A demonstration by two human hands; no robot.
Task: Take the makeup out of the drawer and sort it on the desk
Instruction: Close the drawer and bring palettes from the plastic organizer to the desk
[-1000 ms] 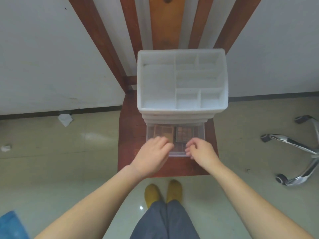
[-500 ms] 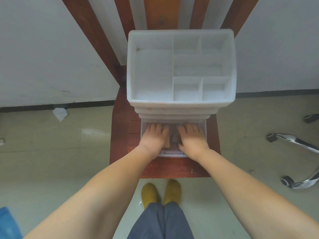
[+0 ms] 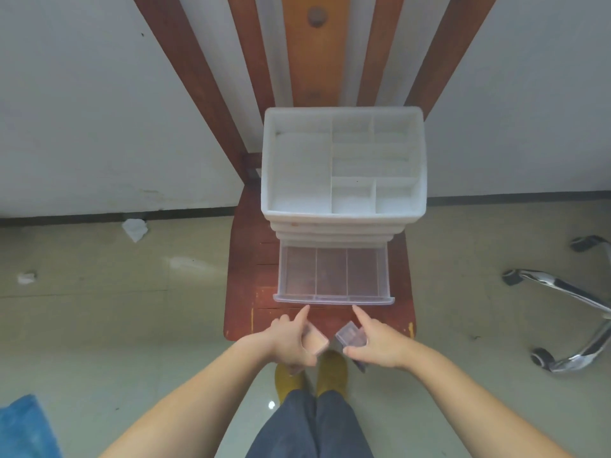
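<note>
A white organizer (image 3: 342, 219) with divided top compartments stands on a red wooden chair seat (image 3: 244, 285). Its clear bottom drawer (image 3: 333, 299) is pulled out and its three sections show nothing inside. My left hand (image 3: 291, 340) grips a small clear makeup case (image 3: 315, 342) with a peach pan, index finger pointing at the drawer's front lip. My right hand (image 3: 377, 343) grips another small clear makeup case (image 3: 348, 335), its index finger also stretched toward the drawer front. Both hands are just in front of the drawer, above the seat's front edge.
The chair back's wooden slats (image 3: 314, 51) rise behind the organizer against a white wall. A chrome office-chair base (image 3: 575, 312) lies on the floor at the right. Crumpled paper (image 3: 135, 228) lies at the left by the skirting. A blue item (image 3: 23, 428) sits at the bottom left.
Both hands were inside the drawer on the makeup cases. They have pulled back toward me, each holding one case, and the drawer's sections now look empty.
</note>
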